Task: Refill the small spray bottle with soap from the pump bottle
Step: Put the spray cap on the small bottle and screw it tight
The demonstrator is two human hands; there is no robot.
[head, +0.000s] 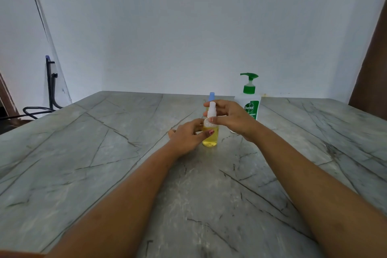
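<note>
Both forearms reach forward over the table [104, 153]. Left hand [187, 137] grips the body of the small spray bottle [211, 139], which stands upright at centre, about half full of yellow liquid. Right hand [231, 116] pinches its white spray head [212, 110]. Pump bottle [250, 103] stands upright just behind the right hand; fill level cannot be told. Blue-capped item [212, 96] is partly hidden behind. Bare table lies left and near.
</note>
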